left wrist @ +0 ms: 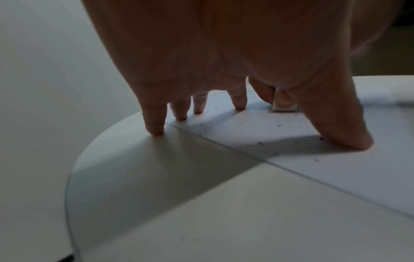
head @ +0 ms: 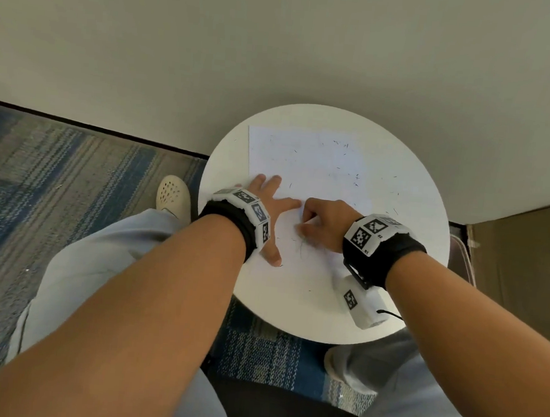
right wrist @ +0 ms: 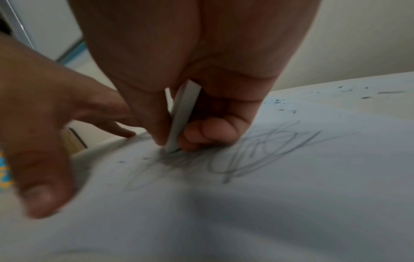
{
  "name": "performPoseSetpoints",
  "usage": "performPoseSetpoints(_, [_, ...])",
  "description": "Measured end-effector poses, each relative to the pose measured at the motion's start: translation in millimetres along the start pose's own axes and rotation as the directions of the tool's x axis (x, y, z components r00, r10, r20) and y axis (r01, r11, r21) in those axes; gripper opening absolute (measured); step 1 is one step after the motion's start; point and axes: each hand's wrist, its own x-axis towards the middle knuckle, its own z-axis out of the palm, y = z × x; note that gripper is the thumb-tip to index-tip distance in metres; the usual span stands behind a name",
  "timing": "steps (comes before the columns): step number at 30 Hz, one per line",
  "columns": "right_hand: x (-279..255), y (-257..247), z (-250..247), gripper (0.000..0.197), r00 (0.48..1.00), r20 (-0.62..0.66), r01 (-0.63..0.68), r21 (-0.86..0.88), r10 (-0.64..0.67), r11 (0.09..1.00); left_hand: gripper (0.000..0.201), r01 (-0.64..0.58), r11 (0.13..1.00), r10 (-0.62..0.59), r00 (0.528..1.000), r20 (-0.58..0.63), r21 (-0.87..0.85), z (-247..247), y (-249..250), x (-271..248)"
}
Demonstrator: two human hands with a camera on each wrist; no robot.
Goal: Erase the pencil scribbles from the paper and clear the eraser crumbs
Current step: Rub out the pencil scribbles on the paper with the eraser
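Observation:
A white sheet of paper [head: 306, 168] lies on the round white table [head: 413, 226]. My left hand [head: 268, 208] is spread flat, its fingers [left wrist: 154, 124] pressing the sheet's left edge and the tabletop. My right hand [head: 320, 225] pinches a thin white eraser [right wrist: 182, 117] between thumb and fingers, its lower tip on the paper at a grey pencil scribble [right wrist: 264, 152]. Dark eraser crumbs [head: 356, 178] are scattered over the sheet and the table. In the left wrist view the eraser [left wrist: 284, 107] shows beyond my thumb.
A wall stands right behind the table. The table's rim curves close to my left fingers [left wrist: 74, 170]. Below lie striped blue carpet [head: 72, 176], my knees and a pale shoe [head: 173, 195]. A brown panel [head: 526, 261] stands on the right.

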Motion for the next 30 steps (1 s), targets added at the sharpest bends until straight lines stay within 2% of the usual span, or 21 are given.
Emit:
performPoseSetpoints(3, [-10, -17, 18, 0.006, 0.996, 0.077, 0.058, -0.037, -0.055, 0.998, 0.122, -0.005, 1.0, 0.005, 1.0, 0.002, -0.008, 1, -2, 0])
performPoseSetpoints(4, [-11, -21, 22, 0.012, 0.991, 0.098, 0.092, -0.039, -0.088, 0.995, 0.122, -0.008, 1.0, 0.008, 1.0, 0.005, -0.008, 0, -2, -2])
performPoseSetpoints(9, [2, -7, 4, 0.009, 0.997, -0.073, -0.027, 0.026, 0.029, 0.999, 0.119, -0.013, 1.0, 0.013, 1.0, -0.006, -0.016, -3, 0, -4])
performPoseSetpoints(12, [-3, -17, 14, 0.015, 0.994, 0.071, 0.084, -0.082, -0.079, 0.993, 0.119, -0.016, 1.0, 0.016, 1.0, -0.006, -0.01, -3, -1, -5])
performPoseSetpoints(14, [-3, -14, 11, 0.014, 0.995, 0.055, 0.09, -0.074, -0.086, 0.993, 0.118, -0.017, 1.0, 0.017, 1.0, -0.009, -0.007, -2, 0, -4])
performPoseSetpoints(17, [1, -6, 5, 0.019, 0.998, -0.054, 0.045, -0.005, -0.046, 0.999, 0.117, -0.015, 1.0, 0.015, 1.0, -0.012, -0.01, -2, -1, -5])
performPoseSetpoints(20, [-5, -12, 14, 0.014, 0.986, 0.098, 0.143, -0.083, -0.135, 0.986, 0.12, -0.011, 1.0, 0.011, 1.0, 0.002, 0.003, -3, -1, -4])
performPoseSetpoints(22, [-4, -8, 8, 0.013, 0.989, 0.058, 0.139, -0.068, -0.135, 0.988, 0.12, -0.009, 1.0, 0.009, 1.0, -0.002, 0.002, -2, 0, -2])
performPoseSetpoints(24, [0, -2, 1, 0.011, 0.995, -0.043, 0.095, -0.018, -0.095, 0.995, 0.119, -0.007, 1.0, 0.006, 1.0, -0.015, -0.016, 1, -1, -1])
performPoseSetpoints(25, [0, -3, 2, 0.011, 0.993, -0.044, 0.106, -0.033, -0.108, 0.994, 0.119, -0.009, 1.0, 0.009, 1.0, -0.015, -0.018, 1, -2, 0])
performPoseSetpoints(28, [-3, -7, 11, 0.014, 0.98, 0.074, 0.191, -0.111, -0.184, 0.975, 0.12, -0.011, 1.0, 0.011, 1.0, 0.003, -0.015, 0, -2, -1])
performPoseSetpoints(30, [1, -2, 2, 0.013, 0.99, 0.008, 0.141, -0.064, -0.141, 0.988, 0.12, -0.013, 1.0, 0.012, 1.0, -0.006, -0.017, 0, -1, 0])
